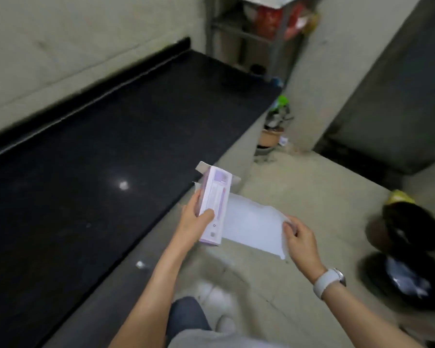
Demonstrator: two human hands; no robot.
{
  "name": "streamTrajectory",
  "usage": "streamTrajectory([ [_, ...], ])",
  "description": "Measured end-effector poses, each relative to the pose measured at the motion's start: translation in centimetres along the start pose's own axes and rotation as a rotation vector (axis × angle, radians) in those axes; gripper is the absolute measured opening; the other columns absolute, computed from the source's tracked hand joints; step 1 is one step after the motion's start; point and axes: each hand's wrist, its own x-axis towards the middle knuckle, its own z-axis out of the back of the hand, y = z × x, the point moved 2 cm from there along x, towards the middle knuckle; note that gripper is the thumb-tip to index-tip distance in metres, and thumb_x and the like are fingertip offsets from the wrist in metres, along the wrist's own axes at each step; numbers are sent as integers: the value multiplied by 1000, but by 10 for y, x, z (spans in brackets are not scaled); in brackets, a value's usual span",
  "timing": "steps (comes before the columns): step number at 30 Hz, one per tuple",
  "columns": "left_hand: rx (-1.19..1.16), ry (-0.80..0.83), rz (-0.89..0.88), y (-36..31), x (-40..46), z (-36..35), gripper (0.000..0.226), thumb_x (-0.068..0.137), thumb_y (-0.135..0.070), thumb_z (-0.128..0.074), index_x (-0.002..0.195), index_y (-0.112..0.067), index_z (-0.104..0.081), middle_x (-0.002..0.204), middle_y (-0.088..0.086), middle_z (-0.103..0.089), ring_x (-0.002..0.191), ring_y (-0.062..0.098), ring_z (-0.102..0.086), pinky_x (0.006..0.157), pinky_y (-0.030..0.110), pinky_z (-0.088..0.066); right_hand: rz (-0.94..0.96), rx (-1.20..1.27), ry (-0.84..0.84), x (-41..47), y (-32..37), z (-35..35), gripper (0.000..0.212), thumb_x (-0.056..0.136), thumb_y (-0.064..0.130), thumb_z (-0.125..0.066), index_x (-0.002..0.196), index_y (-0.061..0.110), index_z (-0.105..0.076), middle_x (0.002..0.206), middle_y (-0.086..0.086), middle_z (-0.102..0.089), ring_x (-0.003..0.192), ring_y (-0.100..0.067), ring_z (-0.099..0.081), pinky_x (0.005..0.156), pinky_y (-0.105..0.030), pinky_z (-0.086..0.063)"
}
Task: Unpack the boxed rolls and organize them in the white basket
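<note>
My left hand [195, 221] grips a long pale purple box [215, 204] around its middle, holding it upright over the floor just past the counter's edge. The box's top flaps stand open. A white translucent sheet [253, 226] runs out of the box's right side. My right hand [299, 238] pinches the sheet's far end between thumb and fingers, stretching it flat. A white watch sits on that wrist. No white basket shows in the view.
A long black counter [106, 159] fills the left. Two black bins [409, 254] lined with bags stand on the concrete floor at the right. A metal shelf rack [256, 33] stands at the back, with a pot and bottles [274, 126] below.
</note>
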Motion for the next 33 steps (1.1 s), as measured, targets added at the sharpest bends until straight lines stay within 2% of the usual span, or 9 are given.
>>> streamTrajectory([
  [3, 115, 197, 44, -11, 32, -109, 45, 71, -16, -52, 115, -29, -53, 102, -7, -63, 89, 9, -61, 72, 26, -52, -179, 50, -239, -6, -59, 92, 24, 88, -1, -43, 103, 3, -61, 83, -7, -62, 71, -20, -55, 51, -14, -40],
  [6, 309, 379, 42, -15, 55, -208, 61, 62, -28, -57, 122, -23, -48, 118, 2, -59, 101, 21, -60, 86, 37, -52, -372, 144, -446, -26, -111, 156, 28, 88, -1, -39, 104, 6, -61, 75, -9, -59, 54, -19, -51, 37, -16, -42],
  [11, 512, 585, -44, -14, 86, -364, 55, 75, -22, -65, 127, -17, -49, 123, 5, -58, 99, 21, -59, 80, 28, -46, -596, 308, -756, -48, -183, 234, 32, 88, 1, -38, 112, 9, -58, 96, -9, -60, 78, -18, -58, 43, -14, -49],
  [14, 595, 681, -84, -13, 110, -458, 49, 77, -18, -62, 124, -12, -53, 122, 7, -61, 94, 20, -59, 74, 22, -45, -693, 401, -910, -27, -225, 281, 32, 89, 2, -39, 113, 12, -57, 105, -10, -58, 90, -25, -58, 57, -27, -55],
  [16, 667, 749, -71, -13, 131, -523, 46, 79, -17, -59, 124, -10, -54, 123, 8, -60, 100, 25, -60, 81, 28, -47, -752, 471, -989, 0, -256, 315, 31, 90, 1, -39, 112, 13, -57, 109, -11, -57, 94, -27, -56, 60, -30, -53],
  [21, 864, 934, -89, 13, 193, -684, 19, 80, -16, -55, 96, -6, -60, 105, 15, -61, 90, 29, -60, 81, 40, -50, -931, 654, -1144, 77, -351, 386, 38, 89, -4, -36, 124, 3, -51, 124, -19, -55, 97, -32, -54, 75, -38, -51],
  [26, 1077, 1009, -175, 88, 242, -812, 42, 80, -26, -63, 116, -4, -59, 127, 17, -53, 107, 30, -58, 92, 33, -44, -1022, 665, -1200, 130, -457, 432, 37, 89, -6, -35, 120, 2, -53, 116, -19, -58, 91, -31, -55, 74, -38, -51],
  [29, 1173, 1048, -248, 138, 261, -868, 43, 81, -29, -61, 119, -10, -58, 128, 13, -49, 107, 30, -57, 94, 34, -43, -1057, 672, -1205, 146, -521, 446, 38, 90, -5, -35, 124, 2, -49, 112, -14, -55, 91, -31, -53, 76, -40, -52],
  [33, 1232, 1114, -324, 207, 281, -940, 41, 84, -27, -60, 120, -8, -57, 129, 16, -47, 110, 34, -53, 95, 37, -41, -1089, 698, -1098, 172, -598, 459, 36, 91, -3, -38, 126, 1, -45, 105, -9, -51, 94, -29, -52, 83, -45, -50],
])
